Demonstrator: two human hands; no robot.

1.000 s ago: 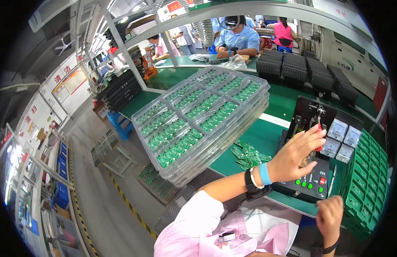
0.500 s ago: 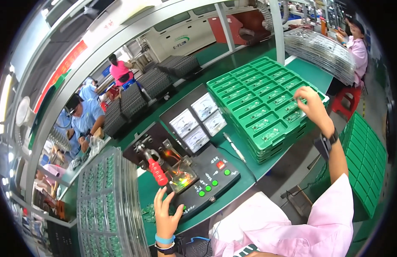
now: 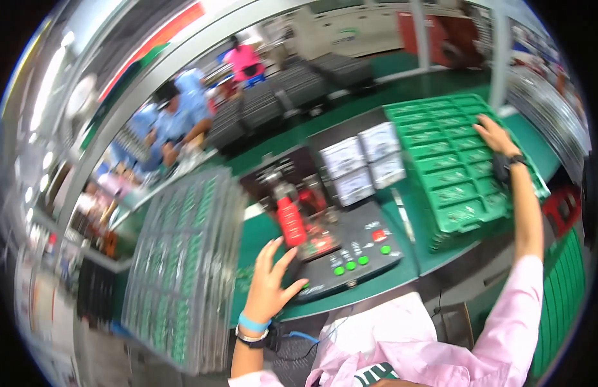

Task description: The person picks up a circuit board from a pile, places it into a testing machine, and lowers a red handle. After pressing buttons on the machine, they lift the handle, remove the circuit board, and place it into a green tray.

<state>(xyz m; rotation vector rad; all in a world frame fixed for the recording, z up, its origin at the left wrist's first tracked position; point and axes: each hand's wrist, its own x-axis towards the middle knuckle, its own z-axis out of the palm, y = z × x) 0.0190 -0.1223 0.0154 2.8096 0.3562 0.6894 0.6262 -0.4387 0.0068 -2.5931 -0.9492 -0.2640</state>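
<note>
My left hand [image 3: 268, 284] is open beside a black test fixture [image 3: 370, 255]. Its fingertips are close to the fixture's red clamp handle [image 3: 290, 222], and the thumb points toward the front left corner of the panel. A circuit board [image 3: 321, 244] sits under the clamp, with a red glow around it. My right hand [image 3: 497, 137] reaches over the top green compartment tray [image 3: 465, 227], its fingers near the far right compartments. Blur hides whether they hold anything. Small boards lie in the tray's compartments.
Clear trays of green boards [image 3: 176, 258] stand stacked at left. A white pen-like tool [image 3: 402, 213] lies between fixture and green trays. Four-panel picture sheets [image 3: 363, 161] stand behind the fixture. More green trays [image 3: 560, 309] and a red stool [image 3: 560, 216] are at right. People in blue work beyond.
The view has swung left, so the bench appears farther right. My right hand has moved farther over the green tray. The yellow-green lights at the fixture now look red. My left hand stays by the handle.
</note>
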